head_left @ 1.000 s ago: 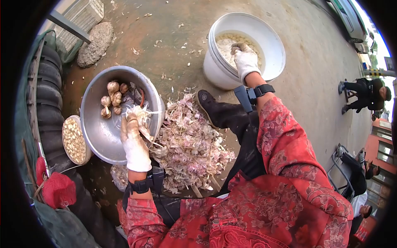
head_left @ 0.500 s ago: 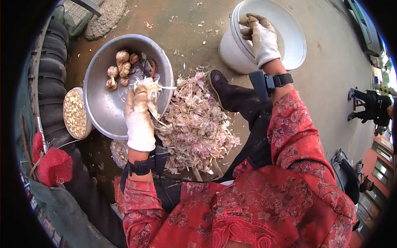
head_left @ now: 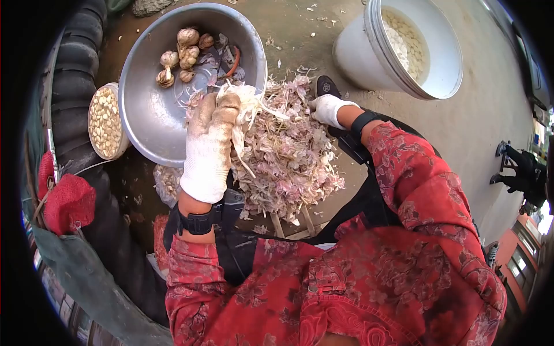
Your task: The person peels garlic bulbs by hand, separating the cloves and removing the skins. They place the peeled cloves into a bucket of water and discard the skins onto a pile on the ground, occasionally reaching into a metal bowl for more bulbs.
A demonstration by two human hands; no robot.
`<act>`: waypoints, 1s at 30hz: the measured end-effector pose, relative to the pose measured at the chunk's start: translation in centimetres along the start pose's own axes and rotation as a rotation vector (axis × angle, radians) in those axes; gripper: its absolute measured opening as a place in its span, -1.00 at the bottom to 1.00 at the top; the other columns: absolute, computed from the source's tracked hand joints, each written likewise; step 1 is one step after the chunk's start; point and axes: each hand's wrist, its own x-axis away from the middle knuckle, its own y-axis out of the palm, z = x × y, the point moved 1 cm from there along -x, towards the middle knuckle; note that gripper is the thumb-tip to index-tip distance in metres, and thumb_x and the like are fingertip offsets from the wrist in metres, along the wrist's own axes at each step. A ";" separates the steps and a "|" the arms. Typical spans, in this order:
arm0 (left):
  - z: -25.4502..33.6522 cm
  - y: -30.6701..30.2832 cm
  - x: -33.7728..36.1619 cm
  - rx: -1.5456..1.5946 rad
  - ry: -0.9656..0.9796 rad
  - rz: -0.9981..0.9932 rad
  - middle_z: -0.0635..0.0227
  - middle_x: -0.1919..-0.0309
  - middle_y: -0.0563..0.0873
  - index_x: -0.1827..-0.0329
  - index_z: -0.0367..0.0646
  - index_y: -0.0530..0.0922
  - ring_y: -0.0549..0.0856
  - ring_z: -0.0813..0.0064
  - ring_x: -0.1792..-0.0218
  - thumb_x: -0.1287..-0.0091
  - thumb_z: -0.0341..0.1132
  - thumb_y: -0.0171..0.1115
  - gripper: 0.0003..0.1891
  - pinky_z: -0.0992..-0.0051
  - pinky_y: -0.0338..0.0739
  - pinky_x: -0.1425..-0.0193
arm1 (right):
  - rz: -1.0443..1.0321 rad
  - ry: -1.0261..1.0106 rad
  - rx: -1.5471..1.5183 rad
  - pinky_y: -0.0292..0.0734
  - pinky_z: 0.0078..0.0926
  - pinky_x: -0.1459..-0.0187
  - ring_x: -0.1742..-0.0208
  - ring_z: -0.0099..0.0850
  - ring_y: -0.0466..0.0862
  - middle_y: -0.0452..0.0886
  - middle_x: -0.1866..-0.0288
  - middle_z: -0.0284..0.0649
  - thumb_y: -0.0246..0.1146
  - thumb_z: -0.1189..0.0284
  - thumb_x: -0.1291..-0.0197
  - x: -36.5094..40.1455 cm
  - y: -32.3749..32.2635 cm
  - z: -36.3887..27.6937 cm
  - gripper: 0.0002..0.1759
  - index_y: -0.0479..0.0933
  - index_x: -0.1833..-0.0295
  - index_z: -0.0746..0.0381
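Observation:
My left hand (head_left: 209, 147), in a soiled white glove, is closed around a tuft of papery garlic skin (head_left: 248, 102) over the right rim of a metal basin (head_left: 141, 109). Several garlic bulbs (head_left: 187, 55) lie in that basin, near a thin orange-red object (head_left: 235, 62) whose kind I cannot make out. A heap of pinkish garlic skins (head_left: 288, 164) rises between my legs. At the heap's upper right edge is my gloved right hand (head_left: 330, 111), low beside my shoe (head_left: 328, 86). Its fingers are mostly hidden.
A white bucket (head_left: 355, 60) at upper right holds peeled garlic cloves (head_left: 404, 49) in liquid. Left of the basin stands a tub of cloves (head_left: 105, 124). Red mesh (head_left: 69, 205) and black ribbed tubing (head_left: 75, 60) line the left side. Another person (head_left: 522, 173) is far right.
My right hand has moved from above the bucket down to the edge of the skin heap. My left hand still grips the garlic skin. The view has shifted, showing the cloves inside the bucket.

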 end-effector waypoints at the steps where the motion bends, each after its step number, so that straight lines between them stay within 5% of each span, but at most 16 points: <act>1: 0.3 0.0 0.2 0.008 -0.018 -0.020 0.51 0.28 0.59 -0.10 -0.19 0.49 0.53 0.71 0.36 -0.36 -0.25 0.15 -0.68 0.68 0.43 0.33 | -0.042 0.015 0.049 0.53 -0.21 -0.06 -0.03 -0.05 0.65 0.67 0.05 0.04 0.09 0.32 -0.20 -0.3 0.3 -0.3 -0.65 0.62 0.02 0.26; 6: 1.5 0.7 0.4 0.141 -0.027 -0.007 0.45 0.15 0.58 -0.17 -0.32 0.44 0.56 0.68 0.26 -0.34 -0.25 0.14 -0.58 0.69 0.47 0.18 | 0.116 0.173 -0.117 0.49 -0.21 -0.13 -0.12 -0.08 0.60 0.62 -0.06 0.02 0.19 0.24 -0.18 -1.7 2.3 -2.0 -0.59 0.54 -0.08 0.24; 8: 1.9 0.9 0.7 0.171 -0.029 0.010 0.55 0.39 0.50 0.07 -0.14 0.53 0.43 0.76 0.41 -0.40 -0.23 0.10 -0.80 0.67 0.35 0.39 | 0.070 0.209 -0.062 0.48 -0.21 -0.15 -0.13 -0.09 0.60 0.62 -0.06 0.02 0.21 0.26 -0.17 -2.6 3.1 -2.6 -0.59 0.51 -0.09 0.22; 13: 0.8 0.3 0.0 0.016 -0.025 0.039 0.51 0.43 0.48 0.13 -0.20 0.52 0.41 0.69 0.41 -0.41 -0.19 0.10 -0.77 0.60 0.35 0.34 | 0.146 0.175 -0.042 0.52 -0.20 -0.12 -0.14 -0.11 0.60 0.59 -0.12 -0.01 0.15 0.42 -0.18 -4.9 6.2 -3.0 -0.65 0.51 -0.09 0.23; 15: 1.0 0.5 -0.1 -0.033 -0.011 -0.001 0.47 0.44 0.49 0.18 -0.20 0.51 0.42 0.65 0.41 -0.41 -0.17 0.10 -0.76 0.54 0.36 0.33 | 0.037 0.209 -0.045 0.49 -0.21 -0.17 -0.18 -0.11 0.58 0.54 -0.21 -0.02 0.10 0.39 -0.23 -5.8 6.2 -3.1 -0.62 0.51 -0.15 0.20; 17: 0.1 0.8 -0.5 -0.029 0.042 0.025 0.41 0.47 0.49 0.24 -0.20 0.49 0.43 0.60 0.44 -0.40 -0.19 0.10 -0.77 0.50 0.38 0.34 | 0.085 0.260 -0.059 0.53 -0.21 -0.08 -0.12 -0.11 0.61 0.61 -0.07 -0.01 0.05 0.39 -0.25 -6.9 7.7 -2.3 -0.68 0.50 -0.09 0.20; 19: 0.5 0.8 0.0 0.100 -0.067 -0.024 0.40 0.48 0.48 0.24 -0.21 0.49 0.44 0.59 0.46 -0.38 -0.24 0.09 -0.81 0.49 0.38 0.36 | -0.012 0.186 -0.082 0.41 -0.24 -0.24 -0.22 -0.11 0.56 0.50 -0.27 -0.03 0.03 0.24 -0.32 -7.3 6.9 -2.7 -0.57 0.48 -0.25 0.12; 25: 0.2 0.5 -0.4 -0.129 0.123 -0.048 0.37 0.49 0.47 0.26 -0.20 0.49 0.46 0.62 0.45 -0.35 -0.32 0.08 -0.87 0.53 0.38 0.38 | -0.083 0.220 -0.038 0.49 -0.21 -0.16 -0.16 -0.12 0.60 0.57 -0.17 -0.03 0.06 0.37 -0.28 -5.3 4.9 -4.3 -0.64 0.51 -0.16 0.17; 30: 0.1 0.7 0.2 -0.164 0.074 -0.085 0.24 0.49 0.52 0.25 -0.24 0.47 0.52 0.44 0.44 -0.38 -0.29 0.09 -0.83 0.40 0.46 0.29 | 0.044 0.207 -0.051 0.51 -0.20 -0.14 -0.17 -0.13 0.60 0.59 -0.14 -0.03 0.07 0.39 -0.25 -6.8 7.4 -1.9 -0.65 0.53 -0.12 0.17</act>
